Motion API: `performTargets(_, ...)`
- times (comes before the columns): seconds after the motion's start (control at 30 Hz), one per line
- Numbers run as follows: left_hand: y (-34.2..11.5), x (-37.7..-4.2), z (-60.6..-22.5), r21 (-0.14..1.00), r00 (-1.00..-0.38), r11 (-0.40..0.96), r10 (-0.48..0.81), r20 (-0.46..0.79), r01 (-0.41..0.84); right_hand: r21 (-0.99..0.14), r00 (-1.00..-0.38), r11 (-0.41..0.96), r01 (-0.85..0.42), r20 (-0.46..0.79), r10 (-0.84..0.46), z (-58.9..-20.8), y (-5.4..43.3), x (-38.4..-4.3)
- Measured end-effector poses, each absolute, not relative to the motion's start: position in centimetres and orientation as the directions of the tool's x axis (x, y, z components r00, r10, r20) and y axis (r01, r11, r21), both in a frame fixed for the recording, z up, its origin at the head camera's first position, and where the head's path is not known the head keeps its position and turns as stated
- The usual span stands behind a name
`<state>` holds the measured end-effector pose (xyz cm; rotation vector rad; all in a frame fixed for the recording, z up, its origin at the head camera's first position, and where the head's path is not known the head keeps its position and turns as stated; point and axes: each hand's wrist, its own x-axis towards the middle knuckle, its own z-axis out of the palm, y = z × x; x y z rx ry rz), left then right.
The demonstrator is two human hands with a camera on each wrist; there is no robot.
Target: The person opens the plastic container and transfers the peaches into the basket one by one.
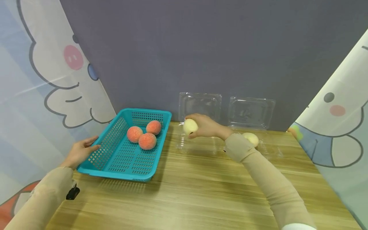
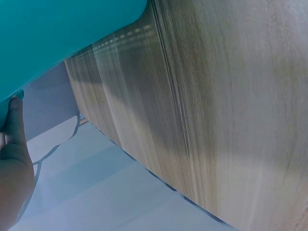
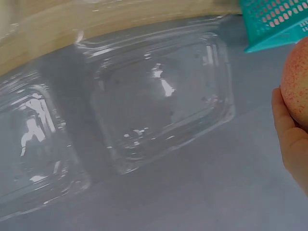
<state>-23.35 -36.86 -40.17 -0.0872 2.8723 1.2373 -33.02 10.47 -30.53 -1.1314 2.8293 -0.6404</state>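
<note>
My right hand (image 1: 205, 125) holds a peach (image 1: 190, 126) above the left clear plastic clamshell box (image 1: 198, 147). The peach looks pale yellow from the head, while the right wrist view shows a red-speckled side. Another pale peach (image 1: 251, 139) sits in the right clamshell box (image 1: 265, 148), partly behind my sleeve. At the left, my left hand (image 1: 79, 152) grips the side rim of a turquoise basket (image 1: 120, 175). Inside the basket lie three pinkish-red peaches (image 1: 148, 141), grouped toward its far right side.
Both box lids stand raised against the dark grey backdrop (image 1: 212, 48), the left lid (image 1: 200, 103) and the right lid (image 1: 251, 111). Everything rests on a wood-grain table (image 1: 184, 198). Cartoon-printed cloths (image 1: 57, 105) hang at both sides. A small black object (image 1: 73, 193) shows below the left sleeve.
</note>
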Motion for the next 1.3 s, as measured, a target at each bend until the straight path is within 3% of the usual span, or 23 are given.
performTargets(0.57,-37.0,-23.5,-40.3,0.729,-0.998,0.681,-0.047,-0.040,-0.061,-0.383,-0.663,0.573,-0.725,0.158,-0.732,-29.9,3.6,-32.3)
performTargets(0.93,-36.8,-23.5,-40.3,0.726,-0.998,0.685,-0.049,-0.036,-0.060,-0.428,-0.629,0.526,-0.735,0.141,-0.764,-31.7,-1.6,-31.4)
performTargets(1.3,-36.9,-23.3,-40.3,0.728,-0.999,0.685,-0.040,-0.020,-0.042,-0.402,-0.571,0.486,-0.776,0.121,-0.812,-33.6,-5.9,-30.1)
